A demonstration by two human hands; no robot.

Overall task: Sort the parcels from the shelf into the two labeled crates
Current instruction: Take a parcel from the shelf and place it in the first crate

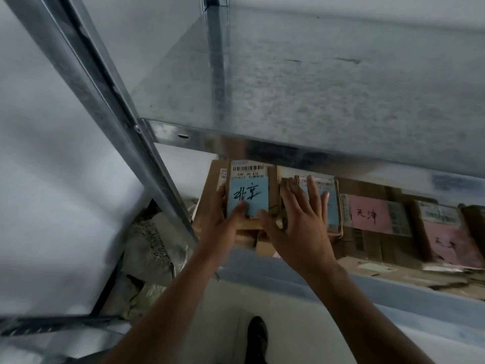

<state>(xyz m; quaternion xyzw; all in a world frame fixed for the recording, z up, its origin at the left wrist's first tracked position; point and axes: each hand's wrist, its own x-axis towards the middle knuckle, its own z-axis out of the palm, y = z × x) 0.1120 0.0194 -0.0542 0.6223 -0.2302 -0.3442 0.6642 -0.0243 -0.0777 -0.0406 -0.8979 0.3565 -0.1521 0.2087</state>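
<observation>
A small cardboard parcel with a blue label (248, 197) is held in the grip of the left hand (223, 222): the thumb is laid on the lower part of the blue label and the fingers are wrapped round the parcel's left edge. The right hand (301, 219) is spread open, nothing being closed in its grip; its thumb is set against the lower right corner of the blue-labelled parcel, and its fingers are laid flat over a neighbouring parcel (325, 203), whose label also shows blue. Whether the blue-labelled parcel is lifted or resting on the boxes beneath it cannot be told. A printed barcode strip is seen at the top of this parcel, above the handwritten characters.

To the right of the blue-labelled parcel, beyond the neighbouring one, a parcel with a pink label (367, 215) is stood, and further right a second pink-labelled parcel (446, 240) is seen, blurred. All are packed close together on a shelf (301, 278). Directly above the blue-labelled parcel an upper metal shelf board (315, 101) is fixed, with a slanting metal upright (105, 101) to its left. Below the parcel, a pale floor and a dark shoe (257, 337) are visible
</observation>
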